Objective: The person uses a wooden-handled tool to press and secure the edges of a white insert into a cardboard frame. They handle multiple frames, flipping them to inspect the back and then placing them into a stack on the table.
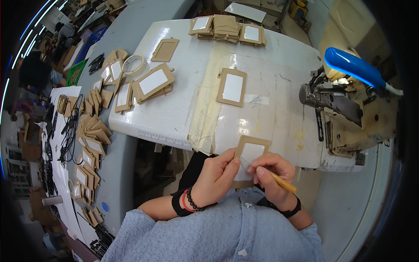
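item: brown card frame with a clear or white window, held at the near edge of the white counter, directly below the single frame lying flat mid-counter.

left hand: fingers pinched on the frame's lower left edge, thumb on top. right hand: fingers clenched around a thin awl-like tool with a wooden handle, its fine metal tip resting on the window.

handling, as judged: light, thin, flat; card border fairly stiff but creasable; window film likely soft, smooth and easily scratched or pierced. best taken by the card border, at an edge or corner, not by the window.

relative to the held frame:
- far up, at the counter's back edge: stack of like frames.
- up and left: several frames piled, a roll of tape just beside them.
- far left: many frames spread over a grey surface.
- right: sewing machine with a blue part on top.

containers: none clearly visible; frames lie loose or stacked.
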Demonstrator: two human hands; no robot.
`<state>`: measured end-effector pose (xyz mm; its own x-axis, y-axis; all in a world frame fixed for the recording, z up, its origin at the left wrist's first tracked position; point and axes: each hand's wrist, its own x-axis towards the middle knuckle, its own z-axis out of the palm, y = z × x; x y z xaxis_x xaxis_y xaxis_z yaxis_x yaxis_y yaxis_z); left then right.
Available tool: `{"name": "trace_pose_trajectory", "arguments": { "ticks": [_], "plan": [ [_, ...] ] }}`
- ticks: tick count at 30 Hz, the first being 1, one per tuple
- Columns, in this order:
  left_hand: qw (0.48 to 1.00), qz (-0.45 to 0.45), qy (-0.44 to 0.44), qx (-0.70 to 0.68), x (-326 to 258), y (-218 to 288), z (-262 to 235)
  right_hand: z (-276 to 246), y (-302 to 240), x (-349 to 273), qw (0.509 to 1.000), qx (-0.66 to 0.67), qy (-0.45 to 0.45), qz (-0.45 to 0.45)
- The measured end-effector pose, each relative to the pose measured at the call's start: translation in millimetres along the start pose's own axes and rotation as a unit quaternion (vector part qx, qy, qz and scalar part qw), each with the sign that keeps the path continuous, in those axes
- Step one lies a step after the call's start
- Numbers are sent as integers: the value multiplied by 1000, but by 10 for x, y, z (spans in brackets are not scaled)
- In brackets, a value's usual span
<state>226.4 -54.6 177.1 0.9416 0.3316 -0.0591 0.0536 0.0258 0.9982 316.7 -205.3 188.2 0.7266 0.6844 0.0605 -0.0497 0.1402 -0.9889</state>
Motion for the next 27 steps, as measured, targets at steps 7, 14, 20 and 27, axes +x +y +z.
{"name": "trace_pose_trajectory", "arguments": {
  "ticks": [7,14,20,27],
  "plan": [
    [998,-59,-24,2,-26,84,-40,9,-8,16,1000,6,-11,4],
    [999,-30,-14,-2,-19,71,-54,37,-20,30,1000,12,-14,7],
    [1000,-8,-7,-1,-15,33,-67,62,-41,45,1000,10,-15,15],
    [1000,6,15,13,-23,23,-65,105,-4,51,996,-76,-16,-37]
  ]
}}
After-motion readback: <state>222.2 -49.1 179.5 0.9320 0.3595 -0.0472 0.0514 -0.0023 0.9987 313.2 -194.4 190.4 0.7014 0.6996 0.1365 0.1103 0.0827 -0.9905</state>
